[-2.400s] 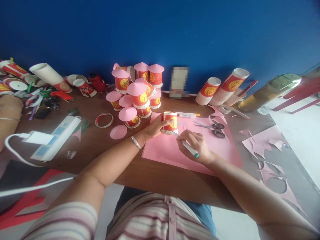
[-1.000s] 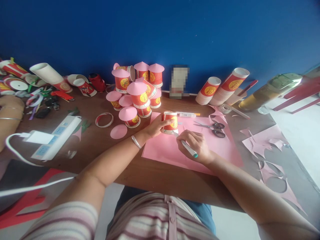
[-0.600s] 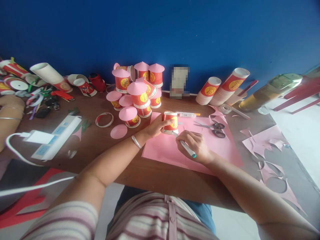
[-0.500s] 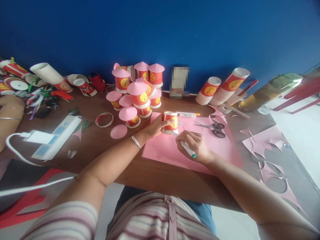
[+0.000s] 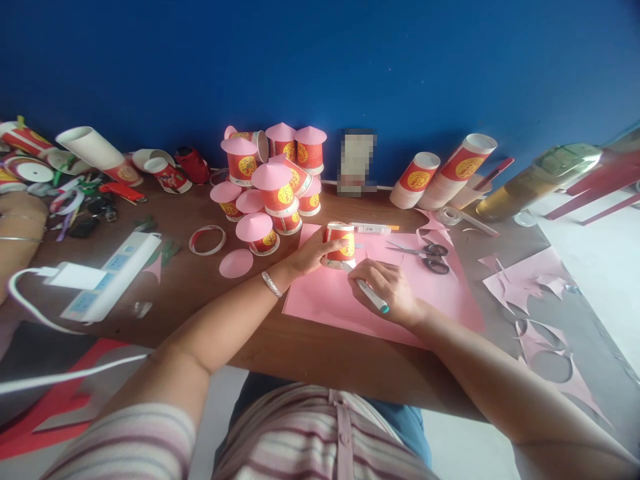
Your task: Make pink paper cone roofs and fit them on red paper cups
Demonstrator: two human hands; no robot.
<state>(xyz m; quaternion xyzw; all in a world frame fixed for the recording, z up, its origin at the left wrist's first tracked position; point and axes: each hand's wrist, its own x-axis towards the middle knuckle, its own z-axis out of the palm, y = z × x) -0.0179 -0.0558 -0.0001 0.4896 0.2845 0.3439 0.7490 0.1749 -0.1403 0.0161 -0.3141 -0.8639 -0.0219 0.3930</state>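
Note:
My left hand (image 5: 314, 253) is wrapped round a red paper cup (image 5: 341, 239) with a yellow emblem and a white band at its lower edge. My right hand (image 5: 384, 285) grips a white marker (image 5: 371, 295) with a green end; its other end points at the cup's lower edge, and the tip is hidden by my fingers. Beneath both hands lies a pink paper sheet (image 5: 320, 300). Black-handled scissors (image 5: 434, 258) rest on the sheet to the right. Behind the cup is a white pen (image 5: 371, 228) with an orange tip.
Red cups with pink cone tops (image 5: 271, 180) are heaped at the back left, beside a pink disc (image 5: 236, 263) and a paper ring (image 5: 207, 240). A power strip (image 5: 116, 272) lies left. Stacked cups (image 5: 416, 180), a bottle (image 5: 537, 183) and pink scraps (image 5: 543, 353) are right. Another person's arm (image 5: 20, 233) shows far left.
My right hand with the marker has shifted slightly left and up toward the cup's lower edge. My left hand keeps its hold on the cup. The view has drifted slightly.

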